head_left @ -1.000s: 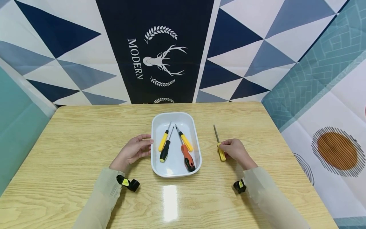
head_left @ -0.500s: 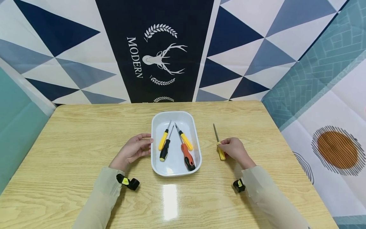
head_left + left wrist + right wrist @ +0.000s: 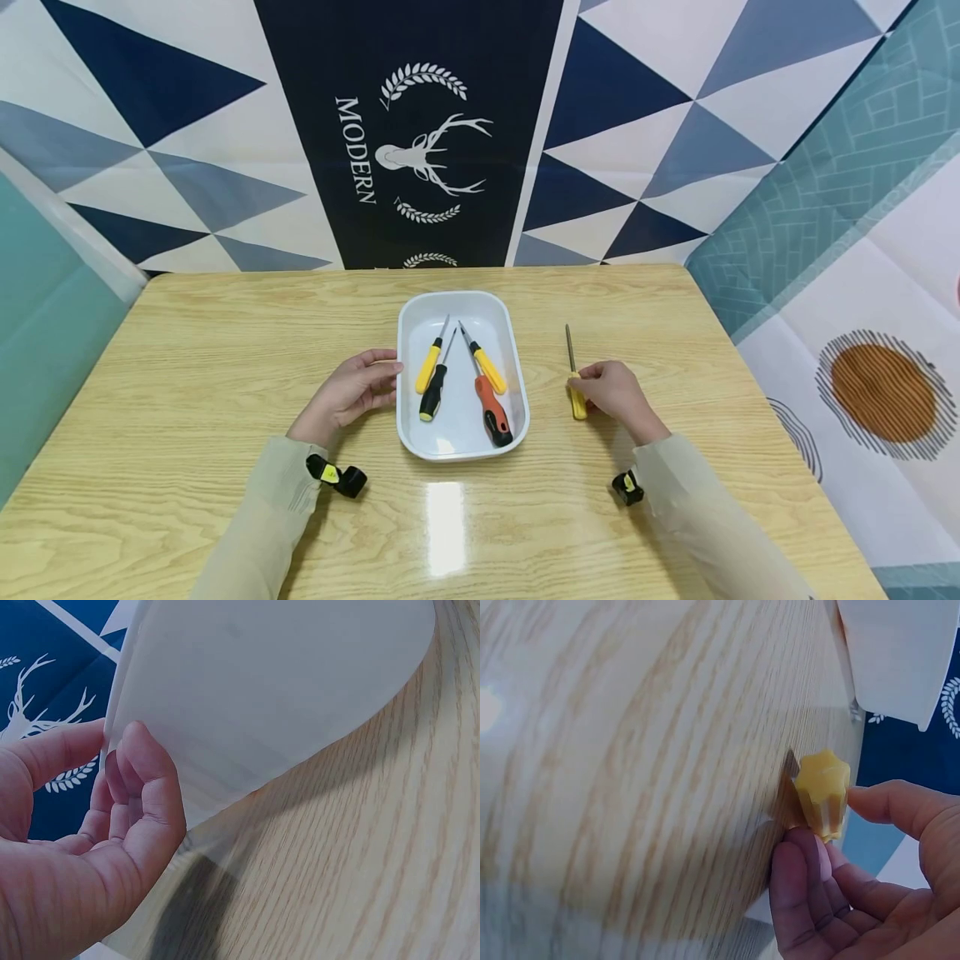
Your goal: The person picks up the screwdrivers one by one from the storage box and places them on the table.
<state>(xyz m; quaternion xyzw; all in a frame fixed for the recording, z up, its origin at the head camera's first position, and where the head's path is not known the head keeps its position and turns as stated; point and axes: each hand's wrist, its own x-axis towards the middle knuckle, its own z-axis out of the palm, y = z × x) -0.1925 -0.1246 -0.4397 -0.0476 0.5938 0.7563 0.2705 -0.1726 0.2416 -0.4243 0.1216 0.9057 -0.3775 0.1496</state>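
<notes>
My left hand (image 3: 360,389) holds the left side of a white tray (image 3: 462,450), thumb at the rim and curled fingers against the outer wall in the left wrist view. Inside the tray lie two yellow-handled screwdrivers, one on the left (image 3: 428,369) and one on the right (image 3: 489,372). A black-handled screwdriver (image 3: 432,395) and an orange-and-black one (image 3: 492,410) lie there too. To the right of the tray, my right hand (image 3: 613,394) pinches a yellow screwdriver (image 3: 578,402) by its handle, shaft pointing to the far edge. Its fluted handle end (image 3: 823,776) faces the right wrist camera, close over the table.
Everything stands on a wood-grain table (image 3: 225,350). A patterned cloth (image 3: 442,142) with a deer print hangs behind its far edge. Black wrist cameras (image 3: 347,481) are strapped at both sleeves.
The yellow screwdriver in my right hand has turned slightly, its tip swinging right and its handle end left. My left hand and the tray have stayed put.
</notes>
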